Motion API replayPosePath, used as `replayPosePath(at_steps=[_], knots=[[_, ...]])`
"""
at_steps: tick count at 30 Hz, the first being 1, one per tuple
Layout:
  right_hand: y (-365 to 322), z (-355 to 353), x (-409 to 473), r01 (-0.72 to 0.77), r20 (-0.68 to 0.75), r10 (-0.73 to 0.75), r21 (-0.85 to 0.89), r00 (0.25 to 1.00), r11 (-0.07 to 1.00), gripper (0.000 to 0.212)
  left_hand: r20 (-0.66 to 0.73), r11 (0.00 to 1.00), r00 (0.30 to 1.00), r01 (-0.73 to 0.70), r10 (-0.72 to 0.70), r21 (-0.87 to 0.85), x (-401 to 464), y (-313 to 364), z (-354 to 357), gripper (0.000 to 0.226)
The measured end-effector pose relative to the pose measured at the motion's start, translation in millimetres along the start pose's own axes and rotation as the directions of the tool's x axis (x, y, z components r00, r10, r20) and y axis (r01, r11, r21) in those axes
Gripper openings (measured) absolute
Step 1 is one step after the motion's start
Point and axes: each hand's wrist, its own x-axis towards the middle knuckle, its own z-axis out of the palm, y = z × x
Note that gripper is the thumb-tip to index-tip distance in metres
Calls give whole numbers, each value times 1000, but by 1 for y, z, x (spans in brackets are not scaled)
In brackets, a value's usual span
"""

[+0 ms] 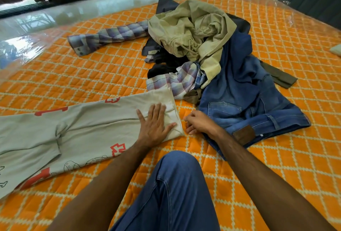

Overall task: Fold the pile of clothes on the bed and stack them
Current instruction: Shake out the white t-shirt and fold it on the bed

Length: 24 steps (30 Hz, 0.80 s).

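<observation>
**Head view: left palm flat on grey printed garment, pile waiting beyond**

Head view, nearest first: a knee in blue denim (175, 184) rises at 6 o'clock, with both bare forearms reaching forward on either side of it over the bed (276, 166), whose quilted orange cover carries a cream diamond lattice.

The left hand (154, 125) lies palm down with fingers straight and spread, pressing the right end of the grey garment (83, 134). That garment is smooth, thin cloth with red block shapes and outline drawings, spread flat from the centre toward 9 o'clock; its end under the hand is folded over into a neat edge. The right hand (200, 122) rests just beside that folded edge, at 3 o'clock of the left hand, its fingers loosely curled on the cover and holding nothing that shows.

Just beyond the right hand, toward 2 o'clock, blue jeans (245, 98) lie crumpled, heavy denim with a brown leather waistband patch. Behind them at 12 o'clock the pile of clothes (193, 46) heaps up: a rumpled khaki piece (191, 26) on top, a soft plaid shirt (177, 81) beneath, its sleeve (108, 37) stretched toward 10 o'clock, dark items between. An olive strip (280, 77) pokes out at 2 o'clock.

Farthest off, clear glossy plastic sheeting (24, 46) covers the mattress edge, before a shiny pale floor (110, 0).
</observation>
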Motion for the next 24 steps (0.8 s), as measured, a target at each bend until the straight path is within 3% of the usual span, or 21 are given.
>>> replayPosePath(at_steps=[2,4,7,10,14,17,19,21,23,24], knots=[[2,11,0,56,40,-49,-195,998,979,60,3,999,999,39,-39,-3,1,3,0,95],[4,19,1,121,42,-114,-384,993,915,77,1,996,997,75,-75,-48,4,4,-1,94],[4,17,3,136,-41,-162,-369,986,919,52,-13,989,995,94,-96,-110,5,3,-2,93],[5,15,5,148,-43,-180,-402,983,904,38,-41,998,999,27,-29,-48,0,-3,0,94],[5,10,5,231,76,-220,-435,972,870,38,-50,999,997,-50,50,0,-4,-7,4,90],[8,-5,4,272,257,-212,-227,943,935,45,-60,998,997,-57,55,-30,-4,-8,3,92],[3,-14,2,217,311,-160,-158,937,963,46,-40,998,998,-49,47,-46,-3,-8,2,93],[-7,-17,-2,154,237,-92,-259,967,953,42,-23,998,999,-48,47,-30,-3,-8,2,90],[-12,-14,2,100,44,-89,-398,995,912,32,-15,999,999,-50,50,8,-3,-10,4,86],[-12,-10,5,80,-32,-99,-377,995,923,26,-17,998,999,-51,51,25,-3,-10,6,85]])
